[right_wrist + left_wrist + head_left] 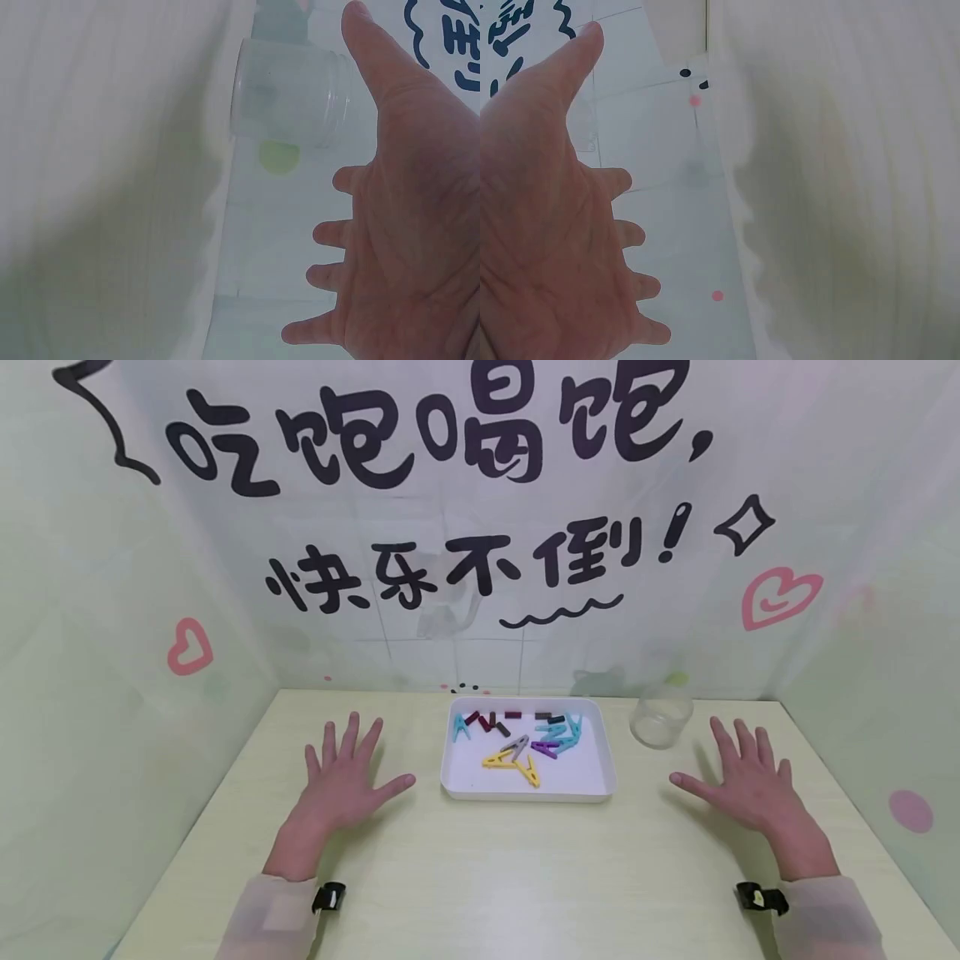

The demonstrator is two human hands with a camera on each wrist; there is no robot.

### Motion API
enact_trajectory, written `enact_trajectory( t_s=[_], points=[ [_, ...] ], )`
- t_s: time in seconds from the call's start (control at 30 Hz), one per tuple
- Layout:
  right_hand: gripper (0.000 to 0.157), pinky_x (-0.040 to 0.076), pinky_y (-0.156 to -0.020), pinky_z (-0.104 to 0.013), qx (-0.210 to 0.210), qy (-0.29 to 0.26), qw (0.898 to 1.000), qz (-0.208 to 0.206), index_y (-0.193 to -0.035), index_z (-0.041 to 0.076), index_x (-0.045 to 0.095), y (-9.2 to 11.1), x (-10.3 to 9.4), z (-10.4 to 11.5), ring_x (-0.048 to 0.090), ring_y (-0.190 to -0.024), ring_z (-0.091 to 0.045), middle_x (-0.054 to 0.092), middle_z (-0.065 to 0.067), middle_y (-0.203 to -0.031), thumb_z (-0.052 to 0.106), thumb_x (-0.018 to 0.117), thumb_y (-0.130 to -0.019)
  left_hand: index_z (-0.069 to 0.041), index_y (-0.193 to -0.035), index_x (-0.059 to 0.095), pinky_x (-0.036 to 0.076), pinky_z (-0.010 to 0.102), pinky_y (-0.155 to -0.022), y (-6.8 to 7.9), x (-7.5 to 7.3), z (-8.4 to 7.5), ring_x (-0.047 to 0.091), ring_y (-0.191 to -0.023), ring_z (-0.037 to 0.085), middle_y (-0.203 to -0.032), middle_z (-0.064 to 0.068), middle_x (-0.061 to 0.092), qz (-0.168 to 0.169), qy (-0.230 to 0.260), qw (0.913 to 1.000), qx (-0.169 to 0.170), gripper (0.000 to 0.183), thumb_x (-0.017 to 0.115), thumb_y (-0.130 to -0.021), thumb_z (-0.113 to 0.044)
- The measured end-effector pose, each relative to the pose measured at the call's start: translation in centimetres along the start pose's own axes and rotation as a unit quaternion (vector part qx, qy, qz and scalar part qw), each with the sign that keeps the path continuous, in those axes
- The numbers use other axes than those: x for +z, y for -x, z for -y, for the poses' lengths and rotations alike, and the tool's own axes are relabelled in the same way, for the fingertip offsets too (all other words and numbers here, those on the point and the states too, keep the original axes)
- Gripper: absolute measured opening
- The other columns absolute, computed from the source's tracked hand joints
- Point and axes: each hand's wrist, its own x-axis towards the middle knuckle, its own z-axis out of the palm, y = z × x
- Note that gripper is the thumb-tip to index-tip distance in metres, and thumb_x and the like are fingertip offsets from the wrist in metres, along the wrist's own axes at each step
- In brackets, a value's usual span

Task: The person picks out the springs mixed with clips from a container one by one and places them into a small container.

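Observation:
My left hand (341,789) hovers over the table left of a white tray (528,795), its fingers spread and holding nothing. On the other side my right hand (753,789) is likewise spread and bare, nearest to a clear jar (662,717). In the right wrist view the same jar (289,94) stands beyond the thumb. Small clothespins lie in the tray: yellow ones (528,772), a purple one (546,749), a grey one (516,746) and several light blue ones (461,727). Several short dark red and dark-coloured pieces (513,715) lie along the tray's far side.
The pale wooden table (525,877) meets a white printed curtain (450,652) at the back, with more curtain at both sides. A black band (328,897) sits at the left wrist and another band (762,898) at the right.

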Motion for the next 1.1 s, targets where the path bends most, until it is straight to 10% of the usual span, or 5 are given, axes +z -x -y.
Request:
enact_trajectory(
  t_s=[0.53,1.1],
  points=[
    [0.111,0.034,-0.099,-0.083,-0.052,0.015,0.996,-0.070,-0.166,-0.003,0.021,-0.4,-1.1,1.2,0.027,-0.140,-0.064,0.031,-0.040,-0.155,0.066,0.070,-0.093,-0.011,-0.171,0.017,0.012,0.084,-0.115,-1.0,-0.1,-0.6,0.004,-0.154,0.062,-0.174,0.027,0.004,0.001,0.038,0.9992,0.014,0.109,0.055,-0.095,-0.078],
    [0.091,0.039,-0.104,-0.076,-0.095,-0.101,0.988,-0.072,-0.160,-0.002,0.034,-1.9,-2.2,4.8,0.036,-0.139,-0.054,0.038,-0.034,-0.153,0.048,0.077,-0.097,-0.007,-0.169,0.024,0.035,0.069,-0.117,-2.6,0.6,-1.2,0.034,-0.148,0.048,-0.165,0.025,0.029,0.007,0.184,0.9823,0.033,0.098,0.064,-0.099,-0.064]
  ],
)
